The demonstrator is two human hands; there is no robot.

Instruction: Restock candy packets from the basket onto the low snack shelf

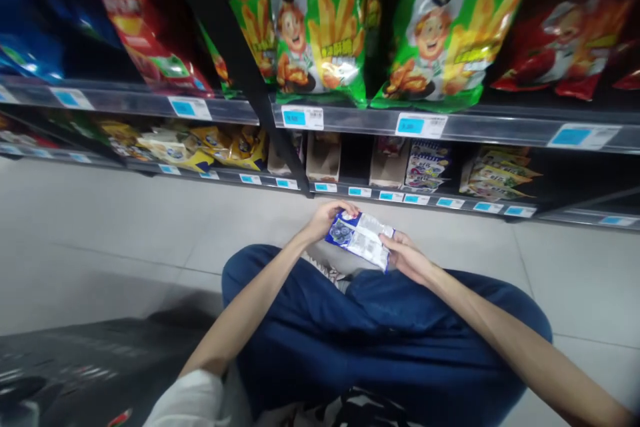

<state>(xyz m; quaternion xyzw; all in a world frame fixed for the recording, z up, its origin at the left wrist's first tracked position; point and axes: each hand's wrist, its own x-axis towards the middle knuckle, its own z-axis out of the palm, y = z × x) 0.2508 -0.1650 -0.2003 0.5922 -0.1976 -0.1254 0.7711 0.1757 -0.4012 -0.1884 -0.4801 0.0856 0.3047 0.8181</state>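
Observation:
A small blue and white snack packet (367, 238) with a picture of dark berries on its left end is held between my two hands, above my folded legs. My left hand (327, 219) grips its upper left edge, fingers along the top. My right hand (404, 252) pinches the right end, with the thumb lying on the printed face. The packet is tilted, its right end lower, and looks sealed as far as I can see. Behind it is the bottom shelf with open cardboard boxes (324, 161) and stacked small packets (425, 163).
An upper shelf edge (350, 121) with price tags runs across, bearing large green chip bags (320, 33) and red bags (570, 40). Yellow packets (230, 143) lie on the lower shelf at left. A dark grey basket (75, 367) stands at lower left on the tiled floor (125, 227).

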